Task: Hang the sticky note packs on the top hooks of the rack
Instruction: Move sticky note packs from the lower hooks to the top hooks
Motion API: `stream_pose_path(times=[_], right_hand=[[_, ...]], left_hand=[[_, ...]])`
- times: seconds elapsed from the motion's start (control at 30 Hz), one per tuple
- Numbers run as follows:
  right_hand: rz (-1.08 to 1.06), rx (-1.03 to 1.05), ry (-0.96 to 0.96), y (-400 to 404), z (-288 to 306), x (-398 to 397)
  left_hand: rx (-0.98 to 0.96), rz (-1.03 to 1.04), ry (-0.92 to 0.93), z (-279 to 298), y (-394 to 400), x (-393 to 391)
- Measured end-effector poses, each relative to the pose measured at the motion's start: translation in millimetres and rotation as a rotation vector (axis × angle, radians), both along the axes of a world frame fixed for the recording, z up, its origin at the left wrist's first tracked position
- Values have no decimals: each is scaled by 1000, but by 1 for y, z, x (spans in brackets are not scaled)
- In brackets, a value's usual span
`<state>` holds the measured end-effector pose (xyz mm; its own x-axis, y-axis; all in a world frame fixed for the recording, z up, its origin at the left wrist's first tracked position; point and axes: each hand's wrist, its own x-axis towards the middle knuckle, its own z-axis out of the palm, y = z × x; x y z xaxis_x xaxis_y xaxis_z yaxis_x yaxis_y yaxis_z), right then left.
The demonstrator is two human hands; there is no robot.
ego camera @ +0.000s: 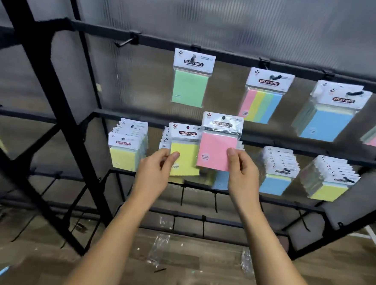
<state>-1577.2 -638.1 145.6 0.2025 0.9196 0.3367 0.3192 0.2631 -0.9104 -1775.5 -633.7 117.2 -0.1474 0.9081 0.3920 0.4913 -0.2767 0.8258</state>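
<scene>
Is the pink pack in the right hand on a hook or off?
Off. The right hand pinches the pink pack; no hook passes through its hang hole.

Your left hand [156,169] grips a yellow pack [184,160], your right hand [243,168] a pink pack [215,151]. Upper centre hangs a green pack [189,88]; beside it, a pastel-striped pack [260,106]. The rack [53,84] is black.
</scene>
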Motion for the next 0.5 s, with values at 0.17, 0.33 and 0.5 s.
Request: stream_pose_path(times=[0.17, 0.33, 0.5], right_hand=[[-29, 35, -13, 10, 9, -56], [-38, 49, -9, 13, 12, -89], [-77, 56, -7, 14, 12, -107]], left_hand=[[25, -38, -14, 2, 13, -48], [32, -77, -49, 4, 18, -73], [23, -121, -12, 12, 22, -91]])
